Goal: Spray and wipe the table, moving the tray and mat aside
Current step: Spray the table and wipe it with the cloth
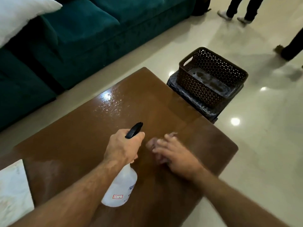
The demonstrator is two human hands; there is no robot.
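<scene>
— On top of the brown table (91, 128), what was wet?
— Spray droplets (113, 104) glistened twd the far-left edge, nr the teal sofa (73, 33). Rest looked glossy.
— Hands?
— L hand (124, 147) gripped the spray bottle (120, 187) by its neck, black nozzle pointing away. R hand (173, 153) was blurred over the tabletop, fingers spread, holding nothing I could make out.
— Tray and mat?
— Brown perforated tray (211, 76) sat on a dark mat (205, 104), off the far-right corner, over the cream floor (262, 145). White cloth (13, 190) at near-left.
</scene>
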